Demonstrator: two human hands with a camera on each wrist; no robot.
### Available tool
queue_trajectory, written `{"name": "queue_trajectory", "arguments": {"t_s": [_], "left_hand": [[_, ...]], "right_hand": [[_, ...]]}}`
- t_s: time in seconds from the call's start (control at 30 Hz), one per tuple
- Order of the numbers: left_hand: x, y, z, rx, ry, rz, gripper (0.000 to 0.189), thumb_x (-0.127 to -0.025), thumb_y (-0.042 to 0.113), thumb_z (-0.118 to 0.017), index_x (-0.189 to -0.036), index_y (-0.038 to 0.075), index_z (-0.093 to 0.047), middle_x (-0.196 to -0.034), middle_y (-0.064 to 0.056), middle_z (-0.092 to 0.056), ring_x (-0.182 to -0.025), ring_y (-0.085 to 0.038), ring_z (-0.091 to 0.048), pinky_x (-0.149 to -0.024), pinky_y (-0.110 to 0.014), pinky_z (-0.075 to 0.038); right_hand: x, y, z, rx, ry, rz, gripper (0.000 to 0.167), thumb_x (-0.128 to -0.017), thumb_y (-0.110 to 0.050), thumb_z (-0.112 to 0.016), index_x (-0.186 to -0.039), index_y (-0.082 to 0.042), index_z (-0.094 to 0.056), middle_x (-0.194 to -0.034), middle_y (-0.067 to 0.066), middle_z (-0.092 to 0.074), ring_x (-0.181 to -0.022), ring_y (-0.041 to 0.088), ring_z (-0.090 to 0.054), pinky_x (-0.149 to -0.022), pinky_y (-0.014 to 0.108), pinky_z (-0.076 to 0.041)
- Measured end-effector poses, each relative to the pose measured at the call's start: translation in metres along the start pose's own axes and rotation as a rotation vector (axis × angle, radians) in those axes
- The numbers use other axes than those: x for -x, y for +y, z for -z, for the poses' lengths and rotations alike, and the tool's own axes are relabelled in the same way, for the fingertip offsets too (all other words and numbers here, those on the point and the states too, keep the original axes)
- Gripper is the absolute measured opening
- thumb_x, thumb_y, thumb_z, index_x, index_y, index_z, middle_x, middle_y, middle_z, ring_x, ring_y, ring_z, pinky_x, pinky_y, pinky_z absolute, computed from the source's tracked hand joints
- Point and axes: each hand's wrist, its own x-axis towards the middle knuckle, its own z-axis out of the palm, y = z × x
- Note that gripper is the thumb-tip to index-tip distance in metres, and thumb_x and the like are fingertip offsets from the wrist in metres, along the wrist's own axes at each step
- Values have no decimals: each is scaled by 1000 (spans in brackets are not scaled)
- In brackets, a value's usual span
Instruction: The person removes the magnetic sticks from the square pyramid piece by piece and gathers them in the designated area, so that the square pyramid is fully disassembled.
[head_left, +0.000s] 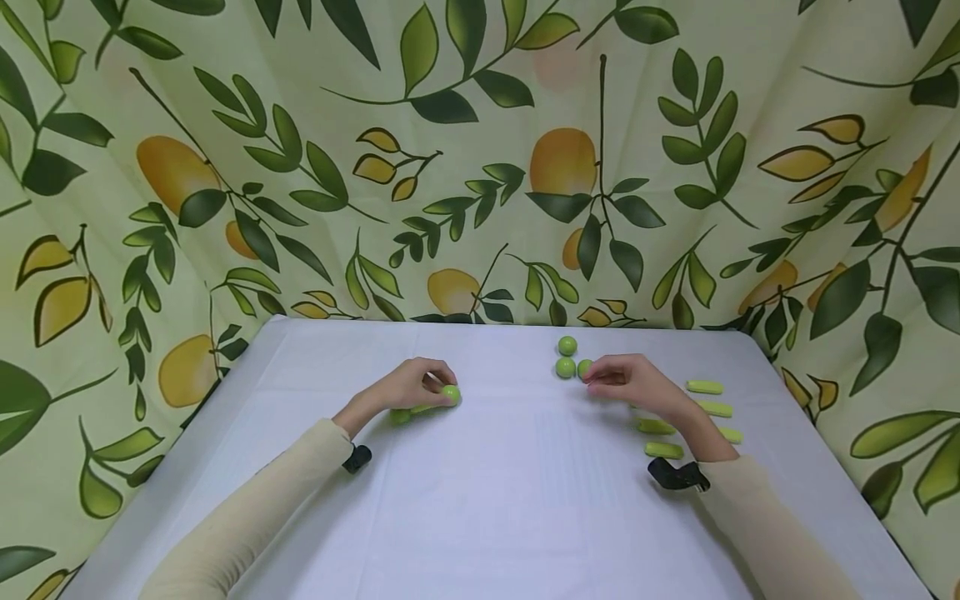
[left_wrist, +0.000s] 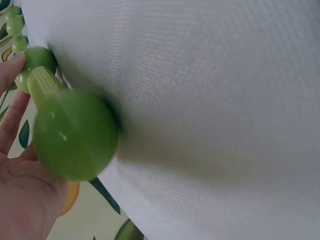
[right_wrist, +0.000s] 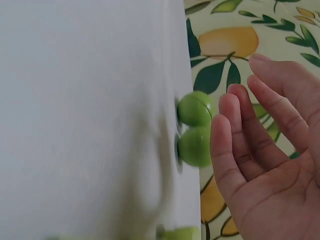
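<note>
In the head view my left hand (head_left: 415,383) pinches a glossy green ball (head_left: 451,395) between thumb and fingers at the left of the table. A short ribbed light-green stick (left_wrist: 45,86) joins that ball to a second green ball (left_wrist: 75,135), which sits closer to the wrist. My right hand (head_left: 633,383) hovers at the back right with its fingers loosely bent and nothing between them. Its fingertips are right at a green ball (head_left: 585,368), one of three grouped there. Two balls (right_wrist: 195,108) show just past the fingers in the right wrist view.
Several light-green sticks (head_left: 663,450) lie in loose rows under and beside my right forearm, some partly hidden by it. A white cloth (head_left: 480,500) covers the table. Behind the back edge hangs a curtain (head_left: 480,167) printed with leaves and fruit.
</note>
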Motion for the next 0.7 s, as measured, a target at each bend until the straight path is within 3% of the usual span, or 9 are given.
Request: {"name": "queue_trajectory", "arguments": {"t_s": [0.17,0.4,0.7], "left_hand": [[-1,-2,2,-20,-29,-29,22,-90,6,-78,-111,3,-71,-107,-3,-69,-96,-18,-66,-88,-32,-55],[-2,-3,2,-7,-85,-45,22,-92,6,-76,-114,3,-71,-109,-2,-69,-98,-16,-66,-89,-29,-54],[1,-4,3,-3,-94,-36,23,-92,9,-77,-115,4,-72,-108,-1,-70,-98,-16,-66,-89,-31,-54]], "right_hand": [[-16,-6,-18,-35,-42,51,25,-93,1,-73,-114,12,-67,-111,28,-67,-99,24,-68,-85,26,-55],[-41,-12,-44,-75,-92,58,25,-92,1,-74,-114,9,-69,-113,26,-67,-103,25,-67,-90,28,-53],[-69,-18,-81,-93,-129,69,25,-91,-3,-76,-113,8,-70,-110,23,-70,-100,24,-66,-88,29,-54]]}}
